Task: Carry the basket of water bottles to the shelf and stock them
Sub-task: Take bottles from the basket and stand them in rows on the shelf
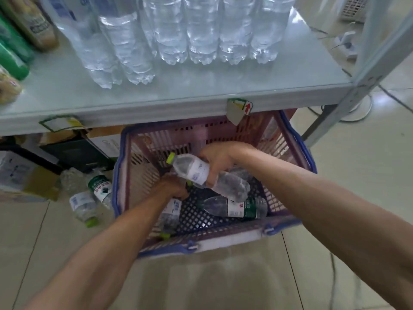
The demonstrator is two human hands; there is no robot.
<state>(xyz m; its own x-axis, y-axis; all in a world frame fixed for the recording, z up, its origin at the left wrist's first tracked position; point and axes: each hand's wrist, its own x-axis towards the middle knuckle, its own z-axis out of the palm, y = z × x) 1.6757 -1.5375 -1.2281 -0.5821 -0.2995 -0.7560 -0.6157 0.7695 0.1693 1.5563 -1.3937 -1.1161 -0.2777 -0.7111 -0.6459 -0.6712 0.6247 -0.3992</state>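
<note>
Hands inside basket (225, 239): right hand (220, 158) grips a bottle (201, 171), left hand (173, 189) curls over another bottle (171, 212), hold unclear.

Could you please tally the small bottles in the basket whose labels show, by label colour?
White-and-blue labels: 2, upper bottle, lower bottle
Green label: 1, green-label bottle
Total: 3

Soft, even daylight; mild motion blur; wide-angle bending at the edges.
</note>
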